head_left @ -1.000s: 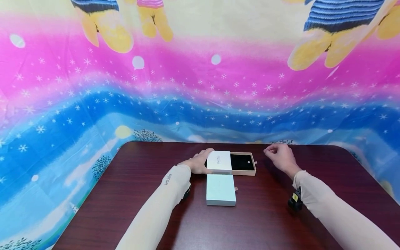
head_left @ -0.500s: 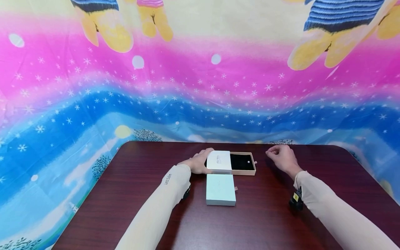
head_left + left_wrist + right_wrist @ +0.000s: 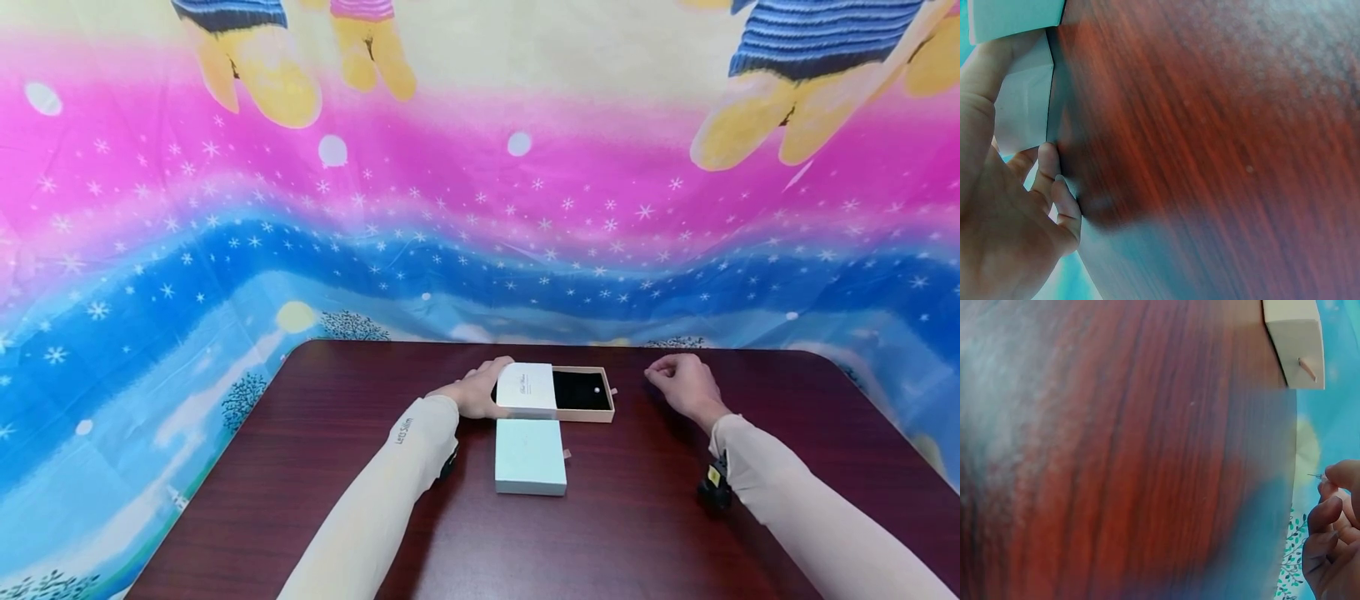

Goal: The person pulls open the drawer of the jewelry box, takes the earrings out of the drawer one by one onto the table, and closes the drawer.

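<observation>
1. A printed cloth (image 3: 450,200) hangs behind everything, pink over blue with snowflakes.
2. The dark red-brown desk (image 3: 615,517) stands before it.
3. Near the far edge of the desk lies a white box (image 3: 525,385), its drawer (image 3: 585,415) drawn out toward the person's right.
4. Just beside it, on the near side, sits a mint box (image 3: 528,454).
5. The right hand (image 3: 684,385), apart from both boxes, pinches something between thumb and finger.
6. The left hand (image 3: 477,394) grips the white box's left end.
7. Black lining (image 3: 573,392) fills the drawer's visible part, with a white dot on it.
8. The pinched item (image 3: 1314,475) is thin and pointed, mostly hidden by fingertips.
</observation>
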Tool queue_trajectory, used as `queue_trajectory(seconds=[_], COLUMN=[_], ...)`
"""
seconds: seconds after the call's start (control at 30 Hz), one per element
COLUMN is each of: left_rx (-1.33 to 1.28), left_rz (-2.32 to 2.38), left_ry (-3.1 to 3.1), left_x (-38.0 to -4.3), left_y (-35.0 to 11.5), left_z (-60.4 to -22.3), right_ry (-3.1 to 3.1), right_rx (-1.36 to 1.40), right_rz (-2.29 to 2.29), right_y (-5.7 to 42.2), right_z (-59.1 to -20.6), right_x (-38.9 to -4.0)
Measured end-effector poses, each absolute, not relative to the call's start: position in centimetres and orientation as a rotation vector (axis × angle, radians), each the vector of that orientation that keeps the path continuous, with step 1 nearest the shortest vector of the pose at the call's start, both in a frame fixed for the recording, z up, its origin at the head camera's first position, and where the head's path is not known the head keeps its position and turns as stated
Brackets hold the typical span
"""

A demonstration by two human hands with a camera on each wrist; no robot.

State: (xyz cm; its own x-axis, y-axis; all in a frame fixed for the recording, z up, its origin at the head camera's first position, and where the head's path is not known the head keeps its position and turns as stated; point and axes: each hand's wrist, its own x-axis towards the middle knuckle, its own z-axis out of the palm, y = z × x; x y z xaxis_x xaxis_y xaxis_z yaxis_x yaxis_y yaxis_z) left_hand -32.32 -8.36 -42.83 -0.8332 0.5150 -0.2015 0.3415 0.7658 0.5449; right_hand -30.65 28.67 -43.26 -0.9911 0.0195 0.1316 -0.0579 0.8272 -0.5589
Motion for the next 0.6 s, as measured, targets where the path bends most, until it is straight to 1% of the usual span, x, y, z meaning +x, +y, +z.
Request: queue_trajectory(seconds=[0.6], left_rx=[0.663], left_rz=[0.714], left_ry=[2.621], left_x=[-32.3], left_y=[-8.4], left_z=[-42.8], right_ry=[-2.911], right_rx=[0.008], right_rz=[0.858], right_y=[29.1], right_z=[-44.4], right_x=[-30.7])
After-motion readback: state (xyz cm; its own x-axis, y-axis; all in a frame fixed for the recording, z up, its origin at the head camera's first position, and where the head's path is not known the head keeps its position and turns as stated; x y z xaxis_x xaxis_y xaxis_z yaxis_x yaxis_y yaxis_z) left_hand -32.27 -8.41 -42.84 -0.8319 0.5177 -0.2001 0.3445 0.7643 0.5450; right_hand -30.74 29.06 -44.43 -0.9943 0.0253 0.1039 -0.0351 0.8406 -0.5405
